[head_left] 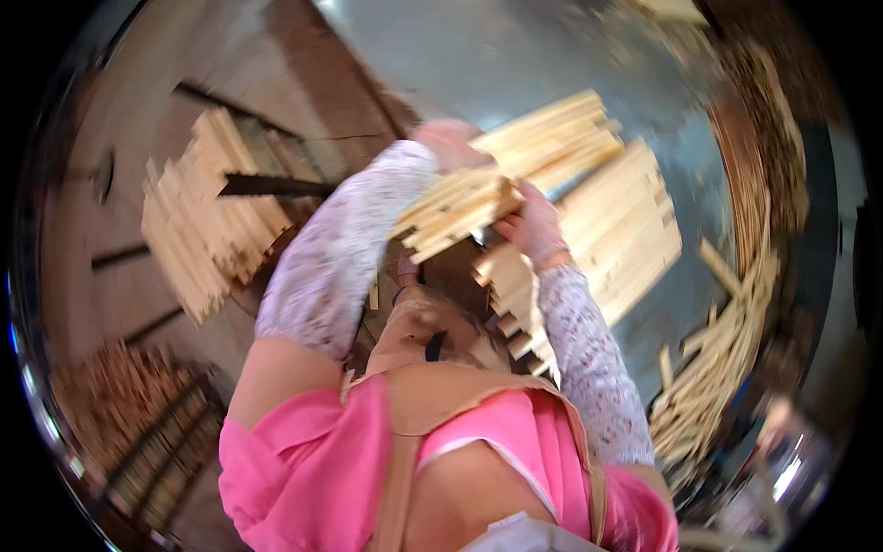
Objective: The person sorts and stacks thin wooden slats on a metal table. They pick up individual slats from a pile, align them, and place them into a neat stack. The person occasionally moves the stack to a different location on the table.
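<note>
A bundle of pale wooden strips [547,138], laid side by side with uneven ends, is tilted between my hands. My left hand [449,145], slightly blurred, grips its far left side, and the fingertips are partly hidden by the wood. At the near right side my right hand [535,224] is closed round the edge, thumb and fingers on the strips. Just right of and beneath that hand, a stack of similar strips [616,225] rests on the grey metal table [460,60]. Patterned sleeves cover both my forearms.
To the left, another stack of strips [207,221] sits by dark metal bars [276,186]. Loose sticks [722,363] lie heaped at the right, below a long row of upright strips [740,175]. A dark rack [161,442] with many wood pieces stands lower left.
</note>
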Demonstrator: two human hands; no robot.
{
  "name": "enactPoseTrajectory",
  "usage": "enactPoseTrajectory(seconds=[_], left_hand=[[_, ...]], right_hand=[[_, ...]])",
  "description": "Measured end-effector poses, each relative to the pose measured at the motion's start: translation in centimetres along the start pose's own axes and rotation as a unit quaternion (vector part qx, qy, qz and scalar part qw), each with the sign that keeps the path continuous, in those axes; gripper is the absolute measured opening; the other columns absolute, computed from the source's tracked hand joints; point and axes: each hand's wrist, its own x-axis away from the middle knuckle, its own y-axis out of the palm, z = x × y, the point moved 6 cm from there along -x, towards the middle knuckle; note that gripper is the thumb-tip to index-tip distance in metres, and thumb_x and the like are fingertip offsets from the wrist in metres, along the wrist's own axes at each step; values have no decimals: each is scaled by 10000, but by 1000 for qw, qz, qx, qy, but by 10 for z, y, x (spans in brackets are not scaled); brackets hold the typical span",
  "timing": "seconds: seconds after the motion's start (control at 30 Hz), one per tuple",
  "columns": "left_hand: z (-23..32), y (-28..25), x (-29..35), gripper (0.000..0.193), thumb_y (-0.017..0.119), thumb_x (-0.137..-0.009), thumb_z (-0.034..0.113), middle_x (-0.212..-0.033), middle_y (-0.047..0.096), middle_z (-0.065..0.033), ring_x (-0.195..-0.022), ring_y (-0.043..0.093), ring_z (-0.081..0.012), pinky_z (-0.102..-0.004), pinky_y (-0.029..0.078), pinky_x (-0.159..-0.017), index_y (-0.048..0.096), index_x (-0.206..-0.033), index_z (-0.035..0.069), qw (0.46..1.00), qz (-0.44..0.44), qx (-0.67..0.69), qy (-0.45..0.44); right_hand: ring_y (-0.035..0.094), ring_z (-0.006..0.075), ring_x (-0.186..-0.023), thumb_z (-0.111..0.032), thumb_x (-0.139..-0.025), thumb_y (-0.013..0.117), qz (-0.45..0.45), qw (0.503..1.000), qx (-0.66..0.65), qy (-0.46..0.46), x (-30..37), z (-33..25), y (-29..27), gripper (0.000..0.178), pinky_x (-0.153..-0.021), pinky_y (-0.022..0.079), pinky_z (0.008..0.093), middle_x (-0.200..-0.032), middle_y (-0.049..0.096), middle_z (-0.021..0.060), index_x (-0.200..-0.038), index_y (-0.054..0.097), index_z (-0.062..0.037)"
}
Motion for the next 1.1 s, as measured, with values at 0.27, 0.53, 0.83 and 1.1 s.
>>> enactPoseTrajectory(seconds=[0.27, 0.53, 0.83, 1.1], left_hand=[[-64, 20, 48, 694, 721, -887, 445, -1404, 656, -175, -1376, 599, -377, -487, 501, -1145, 614, -1500, 137, 979, 135, 146, 52], [-195, -62, 311, 748, 820, -900, 190, -1367, 713, -169, -1239, 690, -231, -358, 556, -1090, 520, -1554, -16, 761, 464, 448, -65], [-451, 55, 464, 780, 777, -1000, 125, -1486, 630, -177, -1308, 634, -215, -325, 515, -1115, 365, -1628, -83, 578, 626, 513, -104], [-629, 58, 391, 984, 737, -997, 477, -1603, 524, -248, -1484, 500, -357, -425, 390, -1254, 288, -1657, -99, 748, 503, 303, -309]], right_hand=[[700, 303, -1106, -164, -973, 748, 31, 975, 180, -125, -2, -7, 33, 637, -781, 644, 496, -1289, 678, 154, -1544, 464, -168], [620, 282, -1263, -140, -976, 732, -340, 791, 275, -429, 151, 0, 329, 671, -1108, 497, 409, -1395, 637, 159, -1574, 457, -13], [539, 451, -1384, -355, -968, 697, -359, 589, 540, -482, 134, 244, 527, 853, -1191, 434, 501, -1447, 558, 321, -1659, 348, 4], [558, 487, -1358, -352, -989, 677, -333, 569, 611, -438, 15, 321, 604, 716, -1149, 469, 516, -1457, 580, 297, -1572, 440, -11]])
